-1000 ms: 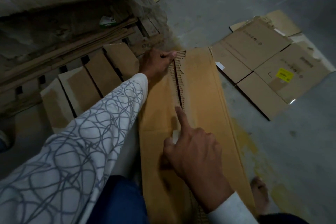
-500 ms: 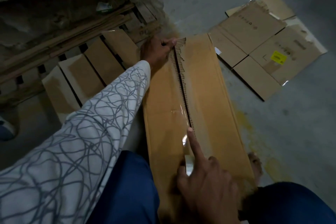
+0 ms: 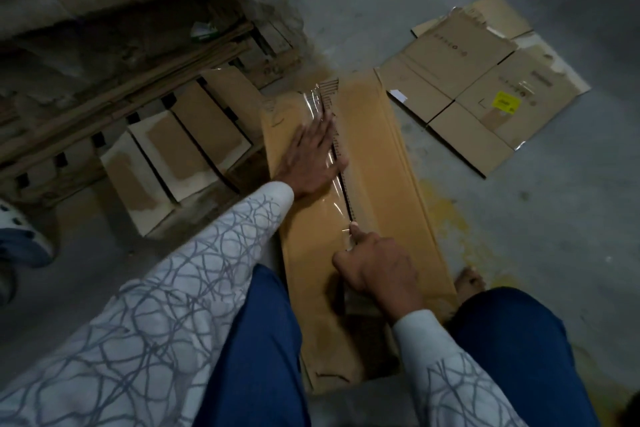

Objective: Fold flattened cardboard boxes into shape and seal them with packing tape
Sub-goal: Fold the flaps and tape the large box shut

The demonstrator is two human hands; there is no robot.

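Centre of the frame, running from the bottom edge up to the middle: long brown cardboard box (image 3: 381, 163), folded into shape, lying on the grey concrete floor (image 3: 536, 218) with its two top flaps meeting in a dark seam. Along that seam, a strip of clear glossy packing tape (image 3: 334, 198), wrinkled at the far end near the box's upper edge.

Upper middle of the box: left hand (image 3: 311, 159), laid flat on the tape with fingers straight and slightly spread, palm down, somewhat blurred. Lower down the seam: right hand (image 3: 377, 270), index fingertip (image 3: 355, 229) extended and pressing on the tape, the other fingers curled under; cannot tell whether anything is held inside them.

Lower left and lower right: white sleeves with a grey scribble pattern (image 3: 156, 305) and blue trouser legs (image 3: 256, 340) on either side of the box. Just right of the box, a bare foot (image 3: 469, 279) on the floor, near a yellow stain (image 3: 446, 204).

Upper right: flattened brown cardboard boxes (image 3: 460, 87) spread on the floor, one bearing a yellow label (image 3: 506, 102). Left of the box: a row of flat folded brown cartons (image 3: 194, 135) leaning side by side.
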